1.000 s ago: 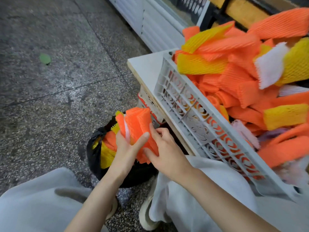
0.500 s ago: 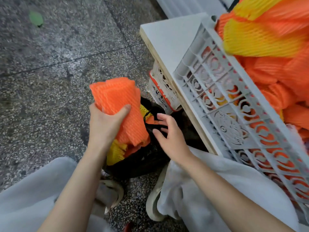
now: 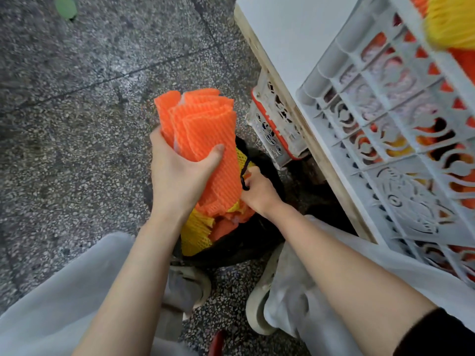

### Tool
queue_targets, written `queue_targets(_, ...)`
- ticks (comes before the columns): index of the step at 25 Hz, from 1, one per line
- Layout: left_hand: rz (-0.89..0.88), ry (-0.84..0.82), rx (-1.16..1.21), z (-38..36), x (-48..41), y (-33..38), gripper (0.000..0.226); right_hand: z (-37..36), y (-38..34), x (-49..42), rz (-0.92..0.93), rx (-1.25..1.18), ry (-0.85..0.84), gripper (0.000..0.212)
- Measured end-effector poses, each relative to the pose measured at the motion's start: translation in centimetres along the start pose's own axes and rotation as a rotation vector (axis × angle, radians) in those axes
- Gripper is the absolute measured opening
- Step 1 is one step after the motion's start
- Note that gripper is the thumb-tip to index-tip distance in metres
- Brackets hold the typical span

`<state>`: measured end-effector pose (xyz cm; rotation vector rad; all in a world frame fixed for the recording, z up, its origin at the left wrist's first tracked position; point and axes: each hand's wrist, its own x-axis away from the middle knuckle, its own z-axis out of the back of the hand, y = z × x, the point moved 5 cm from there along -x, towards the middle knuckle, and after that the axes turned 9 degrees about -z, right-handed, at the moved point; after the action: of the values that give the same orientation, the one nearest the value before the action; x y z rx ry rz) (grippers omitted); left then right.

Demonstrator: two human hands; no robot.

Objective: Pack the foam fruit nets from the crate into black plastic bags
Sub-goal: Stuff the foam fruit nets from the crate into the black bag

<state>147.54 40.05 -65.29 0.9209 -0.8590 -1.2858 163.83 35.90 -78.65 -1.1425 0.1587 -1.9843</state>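
Soft daylight, blurred wide-angle edges

Both hands (image 3: 180, 176) (image 3: 258, 192) closed, gripping

Left hand (image 3: 177, 176) grips orange foam nets (image 3: 203, 129); right hand (image 3: 257, 191) pinches the black bag (image 3: 244, 242).

Speckled terrazzo floor (image 3: 77, 104) w/ green spot (image 3: 65, 6) top left. White worktop (image 3: 290, 34) at right, wood-edged. Small crate w/ red trim (image 3: 272, 127) under it.
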Motion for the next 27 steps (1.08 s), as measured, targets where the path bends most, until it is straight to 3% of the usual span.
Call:
queue_targets(6,-0.129,-0.131,-0.158,-3.9,1.2,-1.3,0.089,5.4,2.2,3.4,-0.032,-0.388,0.193,0.008)
queue_targets(11,-0.305,-0.560,-0.794,-9.2,5.6,-6.4,0.086,7.7,3.7,4.8,-0.135,-0.491,0.185,0.014)
queue_targets(14,-0.352,-0.856,-0.982,-10.8,8.6,-10.1,0.076,7.9,3.0,5.5,-0.124,-0.518,0.161,0.016)
queue_targets(16,-0.312,-0.969,-0.887,-11.4,9.7,-10.7,0.068,8.1,2.6,5.8,-0.097,-0.521,0.146,0.021)
queue_targets(18,-0.077,-1.023,-0.552,-12.2,10.0,-10.3,0.066,8.1,2.7,6.0,-0.094,-0.523,0.136,0.022)
queue_targets(20,0.034,-1.135,-0.354,-13.4,10.5,-9.5,0.088,8.3,3.3,6.1,-0.119,-0.544,0.150,0.017)
queue_targets(22,-0.109,-1.270,-0.576,-13.6,11.6,-9.2,0.093,8.6,3.8,6.2,-0.139,-0.568,0.183,0.016)
queue_targets(24,-0.291,-1.265,-0.791,-13.2,12.5,-9.7,0.080,9.1,4.0,6.1,-0.134,-0.553,0.216,0.018)
queue_targets(27,-0.317,-1.236,-0.795,-13.0,13.5,-11.1,0.068,9.9,4.6,6.0,-0.124,-0.545,0.268,0.016)
